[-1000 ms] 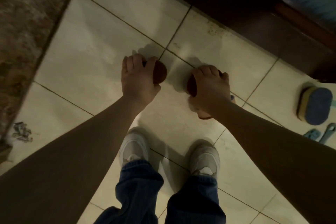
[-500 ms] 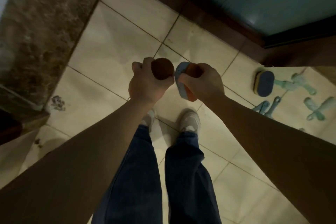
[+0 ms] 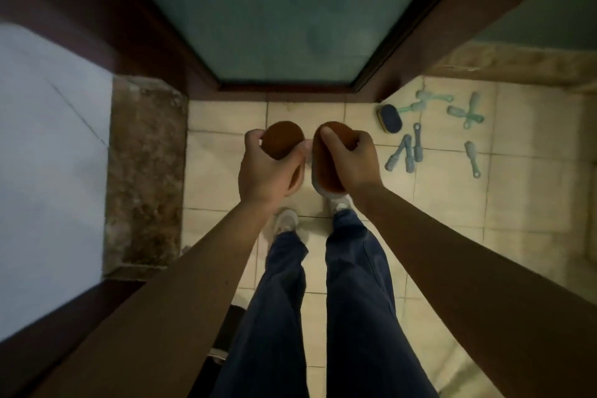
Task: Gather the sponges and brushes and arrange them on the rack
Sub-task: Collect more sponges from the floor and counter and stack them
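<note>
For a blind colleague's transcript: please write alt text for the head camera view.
A standing person, seen from above, grips an oval brown sponge in the left hand and a grey-edged brown sponge in the right hand. On the pale tiled floor to the right lie a blue-and-yellow oval sponge and several pale green plastic brushes.

Brown sponges – teal brushes
</note>
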### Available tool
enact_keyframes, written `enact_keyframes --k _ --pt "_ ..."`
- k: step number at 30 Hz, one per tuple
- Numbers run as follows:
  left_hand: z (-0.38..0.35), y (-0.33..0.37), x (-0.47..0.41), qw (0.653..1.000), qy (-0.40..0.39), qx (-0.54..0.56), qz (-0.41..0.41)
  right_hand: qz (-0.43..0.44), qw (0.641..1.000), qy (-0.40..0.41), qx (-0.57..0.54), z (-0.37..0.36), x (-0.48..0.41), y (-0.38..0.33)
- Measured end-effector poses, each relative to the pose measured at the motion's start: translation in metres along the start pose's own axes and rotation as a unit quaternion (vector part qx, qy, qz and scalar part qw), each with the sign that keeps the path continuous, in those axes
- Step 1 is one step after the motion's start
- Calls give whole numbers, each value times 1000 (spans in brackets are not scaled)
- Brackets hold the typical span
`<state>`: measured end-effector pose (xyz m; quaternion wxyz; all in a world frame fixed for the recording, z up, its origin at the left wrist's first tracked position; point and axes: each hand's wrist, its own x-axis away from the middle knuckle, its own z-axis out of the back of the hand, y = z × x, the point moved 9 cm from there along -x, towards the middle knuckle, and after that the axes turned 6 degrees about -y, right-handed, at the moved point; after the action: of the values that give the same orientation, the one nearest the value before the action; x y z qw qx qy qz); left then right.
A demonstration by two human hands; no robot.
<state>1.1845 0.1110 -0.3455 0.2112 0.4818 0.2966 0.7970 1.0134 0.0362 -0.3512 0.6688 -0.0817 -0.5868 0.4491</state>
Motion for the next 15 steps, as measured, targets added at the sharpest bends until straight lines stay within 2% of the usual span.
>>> enact_keyframes --k 6,15 --pt "-7 85 49 996 -74 8 -41 0 988 65 -139 50 75 -35" --pt "-59 197 129 965 -188 -87 -162 7 942 210 -260 158 170 -52"
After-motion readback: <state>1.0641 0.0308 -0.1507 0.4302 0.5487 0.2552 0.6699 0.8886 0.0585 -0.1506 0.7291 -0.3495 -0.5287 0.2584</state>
